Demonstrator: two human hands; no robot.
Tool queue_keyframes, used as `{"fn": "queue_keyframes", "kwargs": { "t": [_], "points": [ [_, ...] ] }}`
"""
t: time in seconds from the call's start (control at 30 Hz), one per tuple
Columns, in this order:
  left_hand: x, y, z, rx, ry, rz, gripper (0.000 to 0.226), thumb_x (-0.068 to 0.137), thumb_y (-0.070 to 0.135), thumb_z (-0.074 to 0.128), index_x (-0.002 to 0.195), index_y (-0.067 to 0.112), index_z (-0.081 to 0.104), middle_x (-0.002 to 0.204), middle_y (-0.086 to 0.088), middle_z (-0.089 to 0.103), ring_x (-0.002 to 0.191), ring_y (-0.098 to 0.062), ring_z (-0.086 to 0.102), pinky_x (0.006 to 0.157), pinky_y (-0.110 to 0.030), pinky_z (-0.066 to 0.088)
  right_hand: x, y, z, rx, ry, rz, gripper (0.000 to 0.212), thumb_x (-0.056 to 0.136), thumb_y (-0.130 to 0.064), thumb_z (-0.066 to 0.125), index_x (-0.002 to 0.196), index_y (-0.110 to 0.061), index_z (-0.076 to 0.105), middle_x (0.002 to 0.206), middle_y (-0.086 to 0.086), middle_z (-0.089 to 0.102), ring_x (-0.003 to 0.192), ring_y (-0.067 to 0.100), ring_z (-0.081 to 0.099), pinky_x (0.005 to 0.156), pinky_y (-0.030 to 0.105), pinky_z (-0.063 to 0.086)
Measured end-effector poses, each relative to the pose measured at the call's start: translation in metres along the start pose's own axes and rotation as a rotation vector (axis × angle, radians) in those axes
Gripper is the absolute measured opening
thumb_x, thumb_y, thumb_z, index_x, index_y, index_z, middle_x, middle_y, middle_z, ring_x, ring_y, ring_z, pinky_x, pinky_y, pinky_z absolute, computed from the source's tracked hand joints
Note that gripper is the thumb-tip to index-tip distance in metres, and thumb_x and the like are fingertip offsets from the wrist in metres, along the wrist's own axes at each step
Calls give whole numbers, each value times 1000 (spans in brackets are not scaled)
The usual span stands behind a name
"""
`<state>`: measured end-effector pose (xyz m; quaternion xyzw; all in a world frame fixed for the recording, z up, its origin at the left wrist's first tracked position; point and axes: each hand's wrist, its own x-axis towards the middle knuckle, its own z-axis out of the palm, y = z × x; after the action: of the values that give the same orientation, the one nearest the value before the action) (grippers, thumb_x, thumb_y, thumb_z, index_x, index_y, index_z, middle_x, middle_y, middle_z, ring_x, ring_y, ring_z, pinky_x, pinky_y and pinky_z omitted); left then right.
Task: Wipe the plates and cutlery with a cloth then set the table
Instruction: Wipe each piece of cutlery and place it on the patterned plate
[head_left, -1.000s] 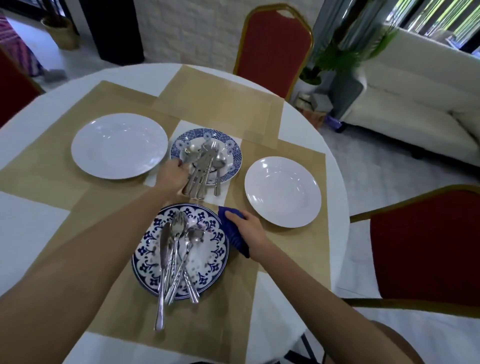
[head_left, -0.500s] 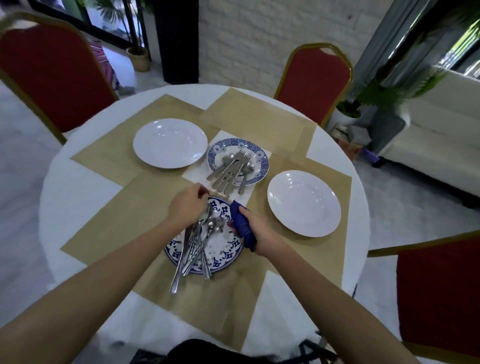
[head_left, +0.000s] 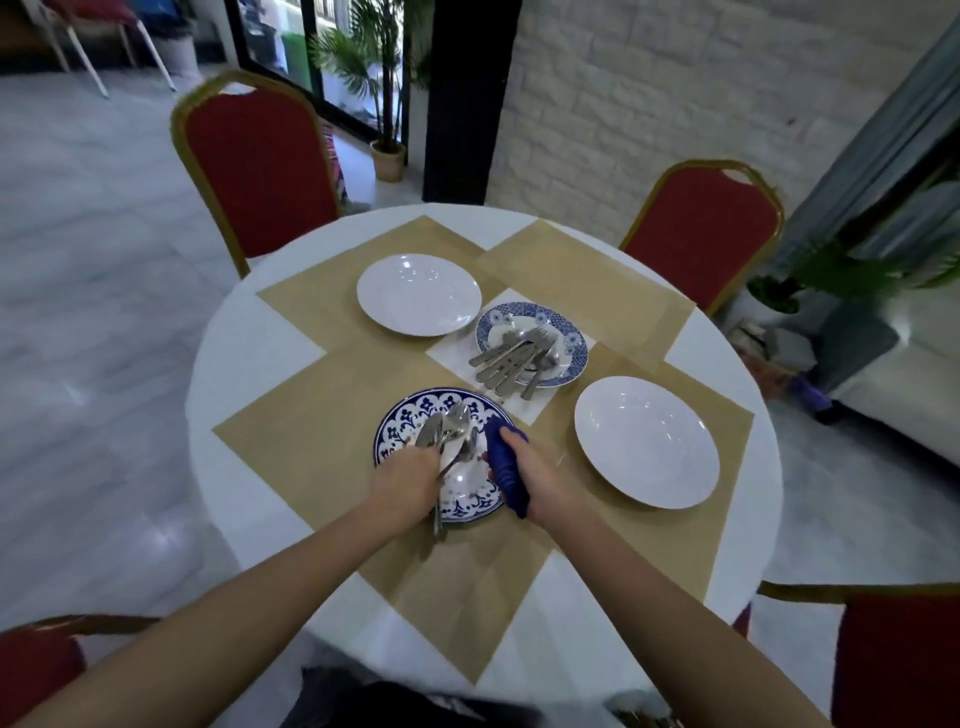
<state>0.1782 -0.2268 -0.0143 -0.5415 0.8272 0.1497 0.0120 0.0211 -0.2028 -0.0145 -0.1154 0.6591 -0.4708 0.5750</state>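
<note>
A blue patterned plate (head_left: 410, 415) lies nearest me on a tan placemat. My left hand (head_left: 402, 480) grips a bunch of spoons and a knife (head_left: 449, 434) above that plate, their bowls pointing away from me. My right hand (head_left: 532, 475) holds a rolled dark blue cloth (head_left: 503, 467) at the plate's right rim. Farther back, a smaller blue patterned plate (head_left: 569, 338) carries several forks and spoons (head_left: 511, 358). One white plate (head_left: 418, 293) sits at the back left and another white plate (head_left: 647, 441) at the right.
The round white table (head_left: 234, 332) bears tan placemats (head_left: 311, 431). Red chairs with gold frames stand around it: back left (head_left: 260, 161), back right (head_left: 701, 228), near right (head_left: 898, 654), near left (head_left: 36, 665). A white sofa (head_left: 909, 395) and potted plants are at the right.
My left hand left the far plate's cutlery, came back to the near plate and gathered its cutlery into a grip. The view pulled back and swung left. My right hand kept the cloth.
</note>
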Motion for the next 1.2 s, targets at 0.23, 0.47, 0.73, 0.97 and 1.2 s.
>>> {"fn": "queue_keyframes", "kwargs": {
  "t": [0.23, 0.47, 0.73, 0.97, 1.2],
  "points": [
    [-7, 5, -25, -678, -110, -141, 22, 102, 26, 37, 111, 13, 52, 84, -3, 64, 56, -9, 54, 45, -17, 39, -15, -9, -8, -314, 79, -367, 19, 89, -40, 64, 106, -33, 61, 98, -7, 68, 90, 16, 66, 89, 40, 54],
    [-18, 22, -37, -1175, -317, -15, 24, 104, 28, 28, 116, 21, 47, 76, 4, 44, 49, -2, 34, 43, -15, 29, -29, -24, -1, -931, 120, -853, 30, 88, -39, 63, 117, -32, 64, 100, -8, 56, 88, 8, 55, 74, 26, 45],
    [-16, 33, -39, -1122, -139, 55, 25, 104, 23, 29, 114, 9, 47, 75, 7, 49, 58, -7, 34, 49, -17, 30, -32, -47, -5, -1035, 250, -946, 32, 89, -43, 62, 118, -30, 64, 110, -6, 54, 97, 13, 55, 76, 28, 46],
    [-11, 29, -46, -1034, -86, 128, 23, 103, 20, 31, 104, 7, 50, 73, 6, 54, 60, -9, 37, 52, -17, 34, -17, -73, -16, -963, 388, -867, 32, 90, -49, 57, 116, -31, 64, 107, -2, 55, 93, 16, 55, 71, 28, 40],
    [-3, 32, -40, -1008, -61, 111, 26, 104, 17, 31, 91, 21, 53, 68, 2, 52, 60, -12, 39, 51, -17, 32, -11, -86, -24, -1119, 315, -832, 33, 88, -49, 57, 116, -31, 63, 111, -1, 57, 94, 18, 58, 75, 30, 47]
  ]
}}
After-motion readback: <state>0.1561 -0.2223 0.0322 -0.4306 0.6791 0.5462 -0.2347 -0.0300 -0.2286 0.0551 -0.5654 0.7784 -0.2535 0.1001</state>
